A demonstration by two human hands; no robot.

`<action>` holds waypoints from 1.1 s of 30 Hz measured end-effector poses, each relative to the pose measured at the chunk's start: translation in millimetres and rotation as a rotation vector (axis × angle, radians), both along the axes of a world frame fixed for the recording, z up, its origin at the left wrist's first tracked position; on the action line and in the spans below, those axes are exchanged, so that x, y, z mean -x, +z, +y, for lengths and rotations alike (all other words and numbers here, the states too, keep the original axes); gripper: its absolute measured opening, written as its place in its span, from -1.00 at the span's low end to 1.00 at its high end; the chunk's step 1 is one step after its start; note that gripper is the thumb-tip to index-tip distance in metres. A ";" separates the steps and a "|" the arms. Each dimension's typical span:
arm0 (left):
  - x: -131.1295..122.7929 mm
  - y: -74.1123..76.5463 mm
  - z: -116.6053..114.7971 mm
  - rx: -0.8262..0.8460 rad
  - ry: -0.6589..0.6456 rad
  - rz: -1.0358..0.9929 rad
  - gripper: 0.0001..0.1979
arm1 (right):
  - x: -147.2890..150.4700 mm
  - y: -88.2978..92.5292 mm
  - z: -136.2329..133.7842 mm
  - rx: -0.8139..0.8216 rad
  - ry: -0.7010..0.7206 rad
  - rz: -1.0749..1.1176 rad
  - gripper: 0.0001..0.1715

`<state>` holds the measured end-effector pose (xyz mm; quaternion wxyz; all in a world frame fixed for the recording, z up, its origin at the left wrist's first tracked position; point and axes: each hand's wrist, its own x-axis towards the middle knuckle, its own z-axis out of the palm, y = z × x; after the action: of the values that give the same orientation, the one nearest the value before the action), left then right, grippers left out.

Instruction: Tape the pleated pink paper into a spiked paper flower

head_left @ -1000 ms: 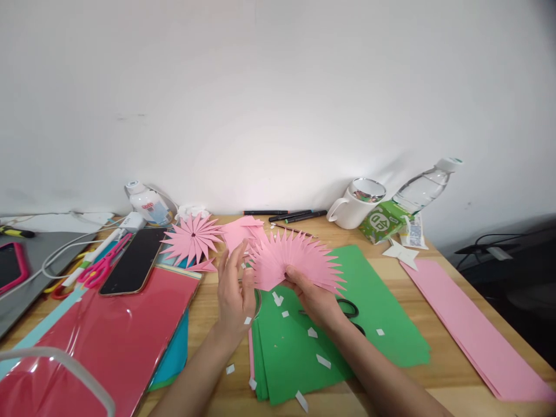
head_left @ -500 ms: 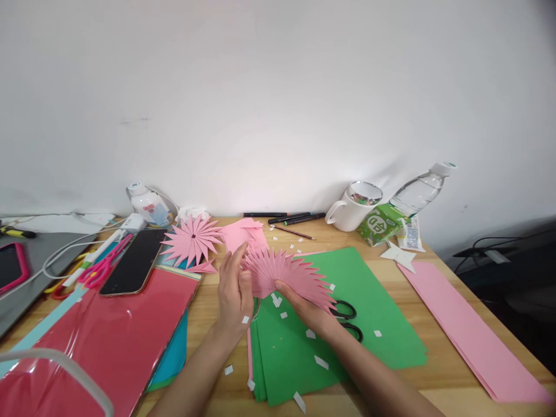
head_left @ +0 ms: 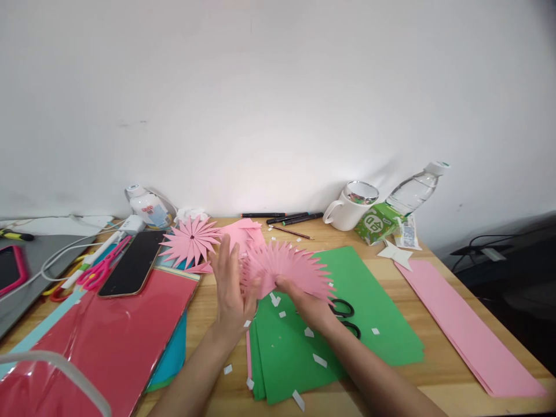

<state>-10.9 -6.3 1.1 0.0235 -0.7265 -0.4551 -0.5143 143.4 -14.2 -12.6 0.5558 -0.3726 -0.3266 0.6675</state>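
A pink pleated paper fan (head_left: 295,263) with a pointed, zigzag rim is spread above the green paper sheets (head_left: 299,370). My right hand (head_left: 308,301) pinches it near its lower centre, thumb on top and the other fingers hidden underneath. At the fan's left edge my left hand (head_left: 232,284) has its fingers stretched upward and apart; its thumb is blurred beside the pleats, and I cannot tell whether it touches them. Black-handled scissors (head_left: 345,310) stick out from behind my right hand. A finished-looking pink paper rosette (head_left: 191,237) lies behind, to the left.
Left are a black phone (head_left: 130,263), pink scissors (head_left: 102,269) and a red paper pack (head_left: 108,336). Markers (head_left: 295,218), a white mug (head_left: 350,208), a green box (head_left: 377,223) and a water bottle (head_left: 412,191) stand along the wall. Pink strips (head_left: 469,330) lie right; white scraps are scattered about.
My left hand has shifted slightly left and its fingers have spread apart. The fan has opened a little and tilted in my right hand.
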 end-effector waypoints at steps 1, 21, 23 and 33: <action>0.1 0.2 0.3 0.005 0.011 -0.031 -0.37 | -0.4 0.3 2.4 0.027 -0.025 0.065 -0.73; -3.4 -1.5 -1.8 -0.123 -0.169 0.362 -0.68 | -4.8 12.7 10.6 0.240 0.048 0.423 -0.70; -3.1 -1.4 -2.1 -0.131 -0.170 0.371 -0.67 | -5.6 13.0 10.6 0.239 0.059 0.419 -0.66; -2.6 -1.5 -3.7 -0.106 -0.168 0.338 -0.67 | -8.1 14.2 10.4 0.231 0.092 0.418 -0.65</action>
<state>-8.3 -10.0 -0.4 0.0947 -0.8355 -0.3550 -0.4085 151.5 -3.8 1.6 0.5342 -0.2720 -0.1425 0.7876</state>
